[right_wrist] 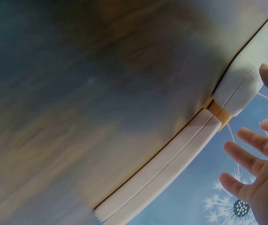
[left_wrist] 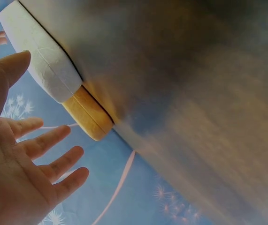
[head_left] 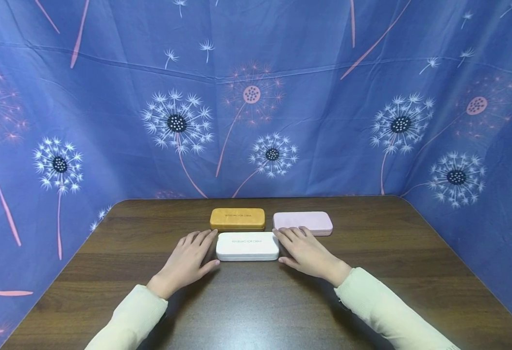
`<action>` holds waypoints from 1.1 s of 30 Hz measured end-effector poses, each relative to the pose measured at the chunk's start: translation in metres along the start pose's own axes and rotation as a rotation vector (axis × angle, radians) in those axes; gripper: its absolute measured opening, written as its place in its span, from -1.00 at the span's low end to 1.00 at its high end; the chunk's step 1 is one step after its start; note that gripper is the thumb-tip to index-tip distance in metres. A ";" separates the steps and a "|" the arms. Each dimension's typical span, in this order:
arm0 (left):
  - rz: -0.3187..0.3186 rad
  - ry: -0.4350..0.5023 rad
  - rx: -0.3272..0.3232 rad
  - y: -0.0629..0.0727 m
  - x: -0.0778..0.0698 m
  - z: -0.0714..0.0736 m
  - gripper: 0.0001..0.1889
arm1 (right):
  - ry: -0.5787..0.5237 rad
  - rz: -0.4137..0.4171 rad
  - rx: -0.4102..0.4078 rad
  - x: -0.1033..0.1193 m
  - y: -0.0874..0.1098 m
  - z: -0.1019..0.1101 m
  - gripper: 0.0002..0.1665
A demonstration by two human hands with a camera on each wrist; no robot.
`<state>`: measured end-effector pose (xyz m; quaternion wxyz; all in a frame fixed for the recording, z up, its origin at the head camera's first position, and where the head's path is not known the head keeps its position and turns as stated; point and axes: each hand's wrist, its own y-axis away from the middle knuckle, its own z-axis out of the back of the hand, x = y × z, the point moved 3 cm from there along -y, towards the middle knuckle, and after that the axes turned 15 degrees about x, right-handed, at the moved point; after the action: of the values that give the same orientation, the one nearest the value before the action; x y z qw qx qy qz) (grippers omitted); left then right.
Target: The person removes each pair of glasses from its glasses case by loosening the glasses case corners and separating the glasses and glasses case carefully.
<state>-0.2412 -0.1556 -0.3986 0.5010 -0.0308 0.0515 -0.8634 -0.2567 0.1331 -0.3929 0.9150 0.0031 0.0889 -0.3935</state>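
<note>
A white glasses case [head_left: 247, 247] with small lettering on its lid lies closed on the table between my two hands. My left hand [head_left: 188, 257] is at its left end, fingers spread and fairly straight, with the thumb near the case's front corner. At the other end is my right hand [head_left: 306, 253], also with extended fingers, its fingertips overlapping the pink glasses case [head_left: 304, 221] in the head view. A mustard-yellow glasses case [head_left: 237, 218] lies just behind the white one. In the left wrist view the palm and spread fingers [left_wrist: 54, 164] hold nothing. The right wrist view shows the right fingers [right_wrist: 246, 157] likewise spread.
The cases lie on a dark brown wood-grain table [head_left: 369, 301] with rounded far corners. A blue cloth [head_left: 326, 121] printed with dandelions hangs behind the table and along both sides. Pale green sleeves [head_left: 383, 301] cover both forearms.
</note>
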 end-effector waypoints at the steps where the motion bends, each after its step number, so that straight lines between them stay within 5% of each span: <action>1: -0.005 -0.005 -0.002 -0.002 0.000 0.000 -0.22 | 0.000 0.001 0.002 0.000 -0.002 0.000 -0.21; 33: -0.028 -0.021 0.154 -0.028 -0.011 -0.007 -0.25 | -0.068 -0.034 0.117 0.007 -0.025 -0.007 -0.17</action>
<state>-0.2602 -0.1316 -0.4024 0.4903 -0.0017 -0.0209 -0.8713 -0.2714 0.1115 -0.3998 0.9089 0.0419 0.0348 -0.4134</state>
